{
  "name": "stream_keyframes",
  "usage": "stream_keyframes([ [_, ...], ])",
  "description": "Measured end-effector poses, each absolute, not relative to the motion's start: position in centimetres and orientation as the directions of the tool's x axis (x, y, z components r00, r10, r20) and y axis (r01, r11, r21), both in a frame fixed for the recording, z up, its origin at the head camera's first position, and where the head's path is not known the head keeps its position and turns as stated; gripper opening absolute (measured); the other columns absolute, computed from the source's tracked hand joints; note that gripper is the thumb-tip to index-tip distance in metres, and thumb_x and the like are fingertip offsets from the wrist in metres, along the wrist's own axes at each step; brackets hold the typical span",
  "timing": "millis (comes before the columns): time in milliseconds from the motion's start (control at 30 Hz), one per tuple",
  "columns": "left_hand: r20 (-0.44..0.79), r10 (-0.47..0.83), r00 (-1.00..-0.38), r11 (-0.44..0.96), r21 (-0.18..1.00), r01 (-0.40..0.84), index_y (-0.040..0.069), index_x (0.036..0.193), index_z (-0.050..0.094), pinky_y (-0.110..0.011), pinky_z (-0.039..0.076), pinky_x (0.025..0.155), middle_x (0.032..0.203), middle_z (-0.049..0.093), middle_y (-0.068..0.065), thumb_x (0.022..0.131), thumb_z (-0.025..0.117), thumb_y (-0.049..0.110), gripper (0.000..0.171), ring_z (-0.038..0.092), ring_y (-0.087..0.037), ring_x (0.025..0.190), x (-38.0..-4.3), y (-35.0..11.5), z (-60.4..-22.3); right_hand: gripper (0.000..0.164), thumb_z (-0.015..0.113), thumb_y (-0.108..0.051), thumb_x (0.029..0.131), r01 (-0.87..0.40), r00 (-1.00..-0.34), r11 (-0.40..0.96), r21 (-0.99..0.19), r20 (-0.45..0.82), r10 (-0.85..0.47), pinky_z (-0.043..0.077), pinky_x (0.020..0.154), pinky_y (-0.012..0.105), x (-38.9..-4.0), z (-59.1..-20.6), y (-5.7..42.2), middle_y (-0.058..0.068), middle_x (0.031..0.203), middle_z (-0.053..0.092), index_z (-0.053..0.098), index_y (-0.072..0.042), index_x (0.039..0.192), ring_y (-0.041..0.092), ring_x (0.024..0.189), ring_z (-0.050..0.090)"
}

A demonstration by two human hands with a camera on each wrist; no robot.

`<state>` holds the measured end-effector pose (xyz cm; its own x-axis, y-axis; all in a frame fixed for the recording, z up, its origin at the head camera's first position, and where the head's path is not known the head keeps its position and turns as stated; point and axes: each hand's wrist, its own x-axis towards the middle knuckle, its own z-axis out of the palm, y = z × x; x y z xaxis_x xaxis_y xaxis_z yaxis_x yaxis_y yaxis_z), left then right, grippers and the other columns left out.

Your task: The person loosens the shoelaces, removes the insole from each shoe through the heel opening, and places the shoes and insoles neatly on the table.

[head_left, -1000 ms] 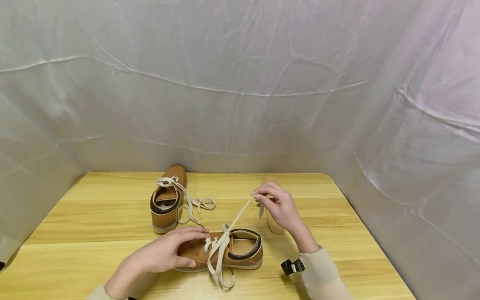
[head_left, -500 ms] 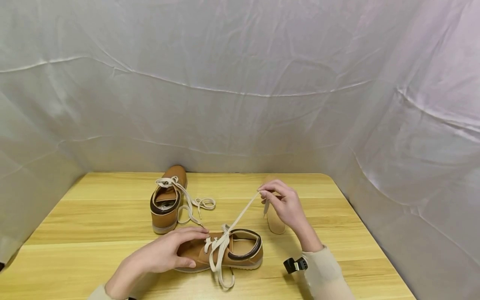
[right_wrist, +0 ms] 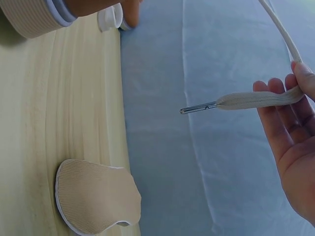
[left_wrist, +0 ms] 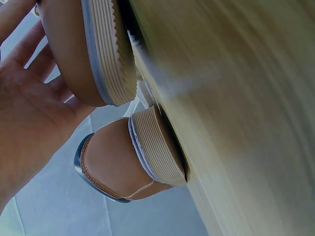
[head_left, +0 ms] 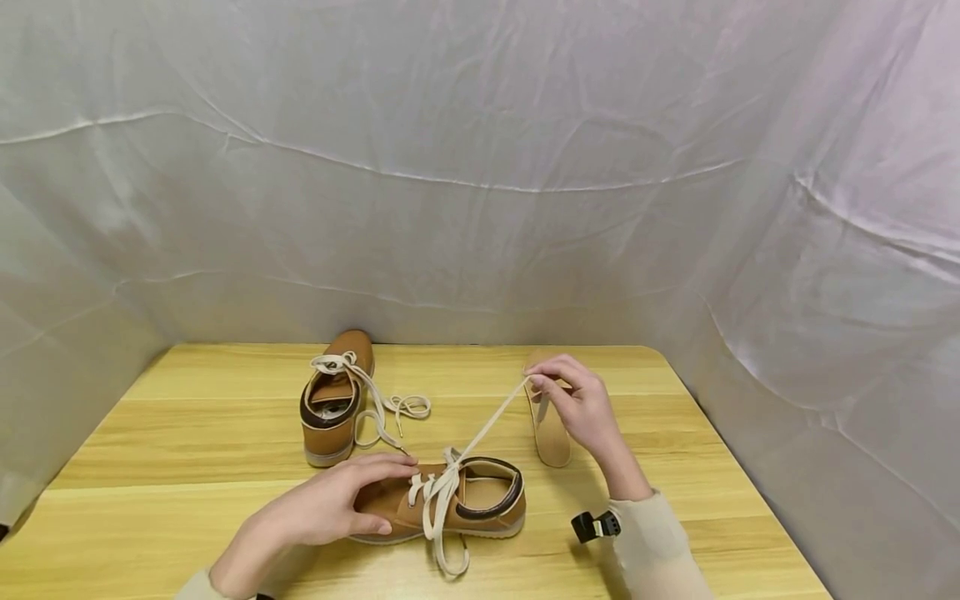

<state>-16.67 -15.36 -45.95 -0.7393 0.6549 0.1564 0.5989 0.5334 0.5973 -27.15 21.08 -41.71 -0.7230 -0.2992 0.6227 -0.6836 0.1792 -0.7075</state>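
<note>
In the head view, a brown lace-up shoe (head_left: 390,504) lies lengthwise at the front of the table, its opening to the right. My left hand (head_left: 330,500) holds its toe, thumb on the near side and fingers across the far side. My right hand (head_left: 581,408), raised to the right, pinches a cream shoelace (head_left: 491,421) between thumb and fingers. That lace runs taut from a knot over the tongue. Its free end (right_wrist: 241,101) with a metal tip sticks out past the fingers in the right wrist view. Another lace loop (head_left: 450,567) droops over the shoe's near side.
Behind, to the left, stands a second brown shoe (head_left: 330,433) with loose cream laces (head_left: 408,407) trailing right. A tan insole (head_left: 553,442) lies on the wooden table (head_left: 675,433), partly behind my right hand. Grey fabric (head_left: 480,233) hangs around the table.
My right hand has drawn the lace a little to the right and upward, lengthening the taut stretch. The drooping loop has narrowed slightly. My left hand and the shoe stay in place.
</note>
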Motion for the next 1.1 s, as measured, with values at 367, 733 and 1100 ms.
stream_keyframes([
  [367, 0.172, 0.659, -0.733, 0.532, 0.582, 0.615, 0.018, 0.146, 0.059, -0.044, 0.045, 0.114, 0.152, 0.055, 0.0, 0.089, 0.083, 0.026, 0.062, 0.051, -0.027, 0.139, -16.67, -15.36, -45.99, 0.012, 0.065, 0.011, 0.096, -0.667, -0.742, 0.182, -0.722, 0.626, -0.239, 0.064, 0.07, 0.032, -27.04, -41.43, 21.25, 0.02, 0.099, 0.067, 0.074, 0.01, 0.104, 0.025, 0.081, 0.069],
  [733, 0.156, 0.652, -0.742, 0.542, 0.588, 0.6, 0.019, 0.146, 0.059, -0.046, 0.045, 0.114, 0.152, 0.054, 0.0, 0.089, 0.083, 0.026, 0.062, 0.051, -0.028, 0.139, -16.66, -15.29, -46.01, 0.01, 0.066, 0.009, 0.096, -0.67, -0.742, 0.205, -0.713, 0.638, -0.206, 0.064, 0.07, 0.03, -27.36, -41.39, 21.86, 0.021, 0.096, 0.067, 0.074, 0.01, 0.102, 0.013, 0.08, 0.069],
  [1100, 0.151, 0.652, -0.743, 0.542, 0.593, 0.596, 0.018, 0.146, 0.059, -0.048, 0.045, 0.114, 0.152, 0.054, 0.0, 0.089, 0.083, 0.025, 0.062, 0.051, -0.027, 0.139, -16.6, -15.28, -45.87, 0.012, 0.065, 0.009, 0.096, -0.659, -0.752, 0.222, -0.718, 0.635, -0.179, 0.064, 0.07, 0.03, -27.31, -41.14, 22.09, 0.018, 0.099, 0.067, 0.074, 0.009, 0.104, 0.021, 0.078, 0.071],
])
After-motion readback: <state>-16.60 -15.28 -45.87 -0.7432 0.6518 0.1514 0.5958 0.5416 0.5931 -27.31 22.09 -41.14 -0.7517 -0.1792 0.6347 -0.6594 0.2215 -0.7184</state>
